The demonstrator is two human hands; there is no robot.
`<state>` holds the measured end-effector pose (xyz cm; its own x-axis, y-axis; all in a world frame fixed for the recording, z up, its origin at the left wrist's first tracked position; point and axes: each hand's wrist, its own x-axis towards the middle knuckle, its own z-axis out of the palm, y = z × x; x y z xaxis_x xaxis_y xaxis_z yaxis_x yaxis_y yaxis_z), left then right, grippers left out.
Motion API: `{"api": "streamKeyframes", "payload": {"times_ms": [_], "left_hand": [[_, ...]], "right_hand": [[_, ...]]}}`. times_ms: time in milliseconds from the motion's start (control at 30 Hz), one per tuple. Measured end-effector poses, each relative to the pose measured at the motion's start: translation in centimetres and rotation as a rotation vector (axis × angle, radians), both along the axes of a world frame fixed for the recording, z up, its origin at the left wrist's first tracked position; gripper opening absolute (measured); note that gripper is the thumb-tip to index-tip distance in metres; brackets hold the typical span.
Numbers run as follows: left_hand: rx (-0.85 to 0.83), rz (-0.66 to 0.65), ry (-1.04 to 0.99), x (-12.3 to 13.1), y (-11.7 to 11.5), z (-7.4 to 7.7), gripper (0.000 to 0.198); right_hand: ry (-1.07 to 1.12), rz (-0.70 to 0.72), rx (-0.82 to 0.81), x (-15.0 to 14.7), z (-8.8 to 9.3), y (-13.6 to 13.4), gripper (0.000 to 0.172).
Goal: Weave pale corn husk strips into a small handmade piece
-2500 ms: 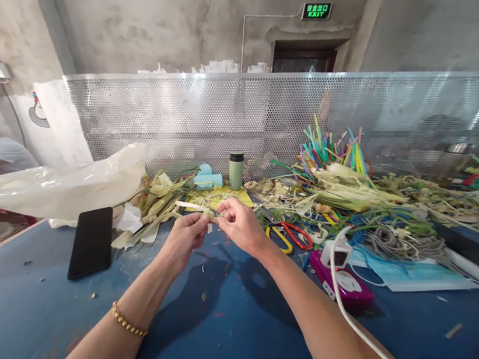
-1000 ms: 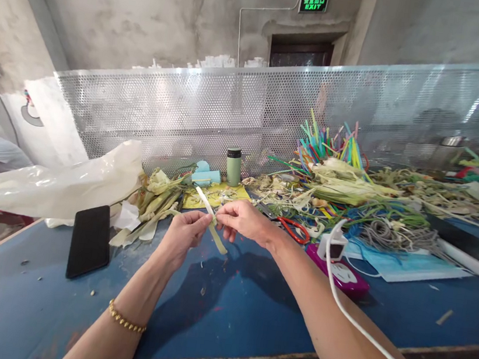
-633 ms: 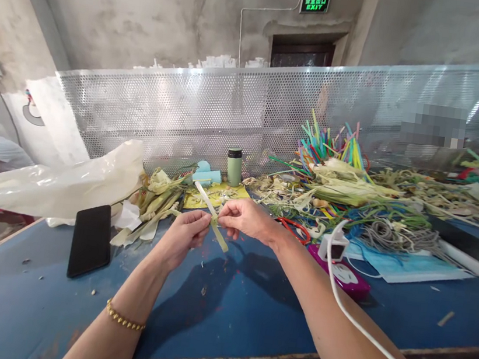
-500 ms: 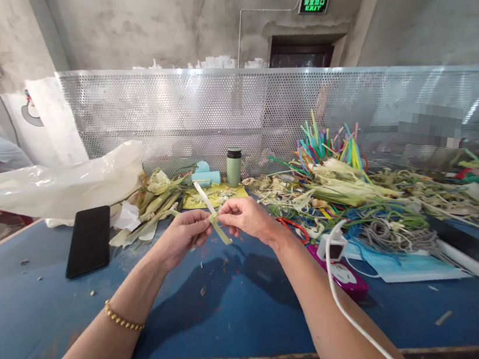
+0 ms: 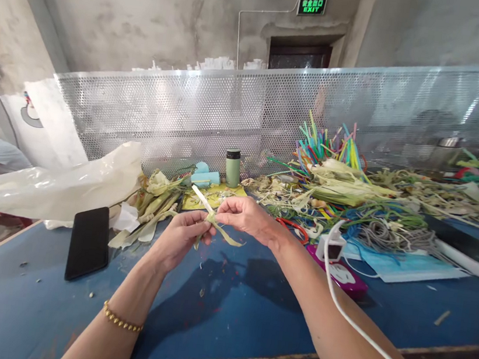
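Observation:
Above the middle of the blue table, my left hand (image 5: pixel 191 232) pinches a pale green strip of corn husk (image 5: pixel 228 237) at a knot-like crossing. A white stick-like piece (image 5: pixel 201 199) rises from that crossing toward the upper left. My right hand (image 5: pixel 241 215) is closed at the same crossing, thumb and forefinger together on the husk strip. The strip's loose end trails right beneath my right fingers, and another short end hangs below my left fingers. How the strip runs inside the fingers is hidden.
Left lie a black phone (image 5: pixel 90 243), a cream plastic bag (image 5: pixel 53 184) and dried husks (image 5: pixel 159 204). A green bottle (image 5: pixel 232 170) stands behind my hands. Rightward are a husk pile (image 5: pixel 345 181), colourful pipe cleaners (image 5: pixel 323 146), a blue mask (image 5: pixel 413 268) and a white cable (image 5: pixel 356 327). Perforated metal panels (image 5: pixel 177 118) border the back.
The strip's loose end has swung up and right, now curving under my right hand. A short end shows below my left fingers. Both hands stay nearly in place.

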<state>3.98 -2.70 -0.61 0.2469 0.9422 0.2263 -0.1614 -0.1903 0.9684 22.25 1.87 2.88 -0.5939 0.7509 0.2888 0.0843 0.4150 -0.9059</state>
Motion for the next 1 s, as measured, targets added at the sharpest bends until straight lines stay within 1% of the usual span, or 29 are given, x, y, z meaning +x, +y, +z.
{"api": "streamKeyframes", "payload": {"times_ms": [233, 433, 600, 667, 800, 933, 1000], "left_hand": [[-0.008, 0.031, 0.027, 0.02, -0.06, 0.01, 0.009], [0.013, -0.027, 0.010, 0.00, -0.13, 0.15, 0.008], [-0.030, -0.049, -0.034, 0.08, -0.37, 0.53, 0.013], [-0.032, -0.019, -0.039, 0.15, -0.34, 0.45, 0.019], [-0.010, 0.107, -0.020, 0.36, -0.03, -0.10, 0.027], [-0.009, 0.118, 0.020, 0.64, -0.01, -0.30, 0.028], [-0.016, 0.120, 0.054, 0.78, -0.14, -0.22, 0.029]], "right_hand": [[0.022, -0.011, 0.016, -0.10, -0.20, 0.10, 0.020], [-0.015, 0.018, 0.029, 0.29, 0.15, -0.11, 0.023], [-0.014, -0.041, 0.057, -0.01, -0.10, 0.08, 0.023], [-0.014, -0.057, 0.082, -0.25, -0.37, 0.20, 0.023], [-0.039, -0.059, 0.126, -0.42, -0.75, 0.40, 0.023], [-0.054, -0.133, 0.161, -0.29, -0.63, 0.44, 0.028], [-0.057, -0.107, 0.201, -0.34, -0.58, 0.42, 0.029]]}}
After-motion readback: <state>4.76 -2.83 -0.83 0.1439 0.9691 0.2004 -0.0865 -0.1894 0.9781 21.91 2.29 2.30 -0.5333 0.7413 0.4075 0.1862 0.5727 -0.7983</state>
